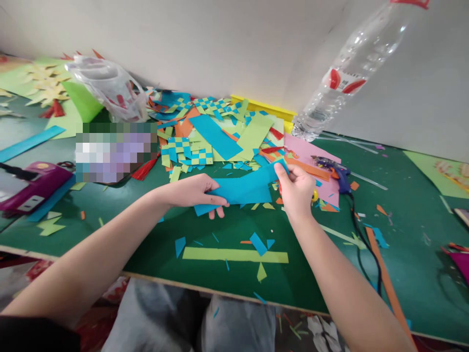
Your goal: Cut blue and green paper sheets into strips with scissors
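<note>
At the left of the green tabletop [154, 259] sits a purple box [40, 188], with a white bag [110, 90] behind it to the right and a red tassel [146, 167] closer to the middle; next comes the left hand [198, 190], its thumb above and its other fingers [216, 213] below, clamped on the left end of the blue paper [245, 188]; the blue paper spans the gap between the hands, its long axis running rightward and slightly away from the person; it shows overlapping layers, though I cannot tell whether it is one folded piece or two; checked pieces [179, 146] lie behind it, and a green strip [234, 255] lies flat in front; the right hand [297, 188] pinches the far right corner between thumb and finger, so neither hand is nearer, each having its own end; beyond it are pink paper [300, 145], a glue gun [342, 179] and, further right, an orange strip [388, 283]; the bottle [337, 93] at the back bears a white label [344, 81] with red shapes and small characters too blurred to read; the bag shows red marks, also illegible.
</note>
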`<move>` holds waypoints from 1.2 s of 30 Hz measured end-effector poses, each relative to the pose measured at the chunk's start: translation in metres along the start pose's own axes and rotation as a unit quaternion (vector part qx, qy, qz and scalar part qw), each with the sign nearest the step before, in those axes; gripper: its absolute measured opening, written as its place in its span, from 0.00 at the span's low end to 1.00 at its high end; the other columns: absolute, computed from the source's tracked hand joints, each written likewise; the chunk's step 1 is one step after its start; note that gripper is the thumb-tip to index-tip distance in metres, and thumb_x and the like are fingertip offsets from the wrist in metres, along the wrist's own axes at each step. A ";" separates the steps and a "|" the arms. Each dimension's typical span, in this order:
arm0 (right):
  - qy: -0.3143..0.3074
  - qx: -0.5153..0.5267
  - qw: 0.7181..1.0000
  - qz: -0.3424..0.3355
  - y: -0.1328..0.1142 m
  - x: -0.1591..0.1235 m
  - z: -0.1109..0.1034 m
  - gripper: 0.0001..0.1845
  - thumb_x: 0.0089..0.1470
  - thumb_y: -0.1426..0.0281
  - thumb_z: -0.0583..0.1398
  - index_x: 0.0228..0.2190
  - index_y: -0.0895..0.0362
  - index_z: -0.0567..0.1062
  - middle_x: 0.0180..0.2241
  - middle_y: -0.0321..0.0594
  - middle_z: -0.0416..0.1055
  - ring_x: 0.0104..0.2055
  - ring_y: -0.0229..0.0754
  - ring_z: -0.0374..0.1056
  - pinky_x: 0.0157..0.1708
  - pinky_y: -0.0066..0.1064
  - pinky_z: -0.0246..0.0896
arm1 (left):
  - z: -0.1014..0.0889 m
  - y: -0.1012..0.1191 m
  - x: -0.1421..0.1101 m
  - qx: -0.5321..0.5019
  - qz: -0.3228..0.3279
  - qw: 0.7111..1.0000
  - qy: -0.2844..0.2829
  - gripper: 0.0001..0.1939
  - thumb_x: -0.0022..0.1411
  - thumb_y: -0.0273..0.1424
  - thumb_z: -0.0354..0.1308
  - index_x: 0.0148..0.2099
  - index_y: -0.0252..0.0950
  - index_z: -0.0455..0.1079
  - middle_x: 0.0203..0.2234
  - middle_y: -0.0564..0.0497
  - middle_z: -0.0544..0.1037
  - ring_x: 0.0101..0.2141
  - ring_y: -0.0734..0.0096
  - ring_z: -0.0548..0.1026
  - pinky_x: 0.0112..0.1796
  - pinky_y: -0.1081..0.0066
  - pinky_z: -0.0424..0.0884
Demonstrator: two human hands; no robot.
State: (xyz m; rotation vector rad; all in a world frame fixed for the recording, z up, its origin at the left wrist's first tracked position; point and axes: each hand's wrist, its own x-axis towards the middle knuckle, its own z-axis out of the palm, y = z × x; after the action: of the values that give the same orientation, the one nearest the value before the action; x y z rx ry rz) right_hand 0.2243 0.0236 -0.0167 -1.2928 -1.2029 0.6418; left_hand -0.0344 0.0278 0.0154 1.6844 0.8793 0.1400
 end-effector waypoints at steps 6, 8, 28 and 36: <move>0.027 0.060 0.997 0.039 0.007 0.007 0.000 0.17 0.48 0.54 0.64 0.25 0.55 0.71 0.20 0.32 0.70 0.19 0.37 0.67 0.20 0.30 0.60 | -0.008 -0.009 0.003 -0.132 -0.034 0.964 0.230 0.15 0.49 0.41 0.68 0.29 0.34 0.75 0.26 0.47 0.81 0.23 0.68 0.79 0.27 0.73 0.76; 0.026 0.078 0.995 0.052 0.007 0.007 0.000 0.16 0.48 0.55 0.64 0.25 0.54 0.70 0.18 0.31 0.69 0.18 0.37 0.68 0.19 0.29 0.61 | -0.012 -0.013 0.005 -0.195 -0.037 0.932 0.304 0.16 0.46 0.39 0.71 0.30 0.32 0.74 0.25 0.45 0.81 0.22 0.68 0.78 0.26 0.72 0.76; -0.187 0.057 0.980 0.048 -0.012 -0.016 0.010 0.17 0.51 0.56 0.64 0.28 0.54 0.65 0.20 0.34 0.76 0.19 0.38 0.72 0.25 0.31 0.69 | -0.012 -0.010 0.013 -0.309 0.135 0.747 0.573 0.11 0.57 0.31 0.63 0.26 0.35 0.65 0.16 0.59 0.62 0.17 0.81 0.64 0.21 0.79 0.64; -0.135 0.089 0.985 0.053 -0.021 -0.029 0.017 0.16 0.52 0.58 0.63 0.27 0.53 0.63 0.20 0.33 0.76 0.21 0.38 0.73 0.25 0.30 0.69 | 0.000 -0.006 0.013 -0.342 0.148 0.825 0.424 0.15 0.57 0.43 0.61 0.33 0.37 0.63 0.25 0.56 0.70 0.19 0.79 0.69 0.23 0.76 0.67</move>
State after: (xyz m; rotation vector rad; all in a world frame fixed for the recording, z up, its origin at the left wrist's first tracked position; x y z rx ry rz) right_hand 0.1942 -0.0007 -0.0083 -1.1500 -1.2675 1.0054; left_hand -0.0280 0.0357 0.0059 1.0066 1.0130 1.3445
